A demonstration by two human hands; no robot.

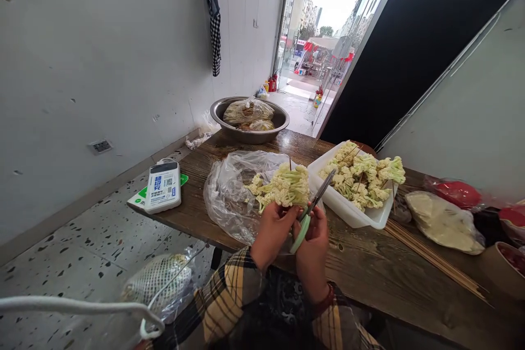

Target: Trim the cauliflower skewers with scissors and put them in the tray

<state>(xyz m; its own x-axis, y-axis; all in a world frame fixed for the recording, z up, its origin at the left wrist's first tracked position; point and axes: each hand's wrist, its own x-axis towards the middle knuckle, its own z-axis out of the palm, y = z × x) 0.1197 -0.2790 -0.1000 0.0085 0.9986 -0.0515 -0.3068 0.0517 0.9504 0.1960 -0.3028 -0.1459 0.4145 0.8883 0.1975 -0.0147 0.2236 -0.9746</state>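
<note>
My left hand point(273, 233) is closed on a skewer of cauliflower point(292, 186), holding it above an opened clear plastic bag point(229, 202). A dark skewer tip sticks up from the florets. My right hand point(314, 243) grips scissors point(304, 229) by their pale green handles, the dark blades pointing up and to the right beside the cauliflower. Loose florets point(257, 185) lie in the bag behind my left hand. Just right of the blades sits a white plastic tray point(342, 208) heaped with skewered cauliflower point(361, 175).
Bamboo skewers point(435, 257) lie on the wooden table point(369, 262) near a bag of pale food point(445, 219). A steel basin point(217, 112) holds bagged food at the far end. At left, a white boxy device point(163, 186) stands near the edge. A netted bundle point(159, 279) is on the floor.
</note>
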